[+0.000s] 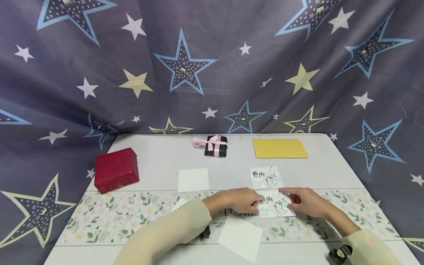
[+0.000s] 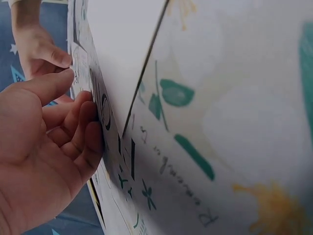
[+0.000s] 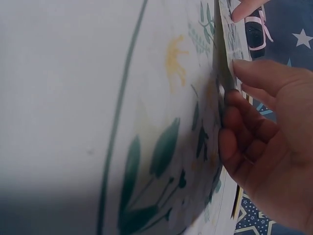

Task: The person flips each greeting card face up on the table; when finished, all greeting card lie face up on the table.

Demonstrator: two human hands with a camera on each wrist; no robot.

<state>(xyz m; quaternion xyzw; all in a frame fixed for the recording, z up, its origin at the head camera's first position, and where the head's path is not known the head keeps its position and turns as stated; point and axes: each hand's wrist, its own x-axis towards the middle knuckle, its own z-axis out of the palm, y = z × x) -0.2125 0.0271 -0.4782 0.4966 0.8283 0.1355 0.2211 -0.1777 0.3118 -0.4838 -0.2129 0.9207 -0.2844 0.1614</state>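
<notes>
Two small cards with black brush lettering lie right of centre. The far card [image 1: 266, 177] lies flat on the grey table [image 1: 159, 158]. The near card [image 1: 275, 207] sits on a strip of floral paper [image 1: 109, 217]. My left hand [image 1: 260, 201] holds the near card's left edge with curled fingers [image 2: 83, 122] and the thumb on top. At the card's right edge my right hand [image 1: 288, 195] pinches it, thumb above and curled fingers [image 3: 234, 112] at the rim. The card [image 3: 226, 44] looks slightly raised there.
A red box [image 1: 116, 169] stands at the left. At the back are a dark gift box with a pink ribbon [image 1: 216, 145] and a yellow envelope [image 1: 279, 148]. White paper squares [image 1: 193, 180] [image 1: 240, 237] lie nearby. A star-print cloth [image 1: 212, 66] hangs behind.
</notes>
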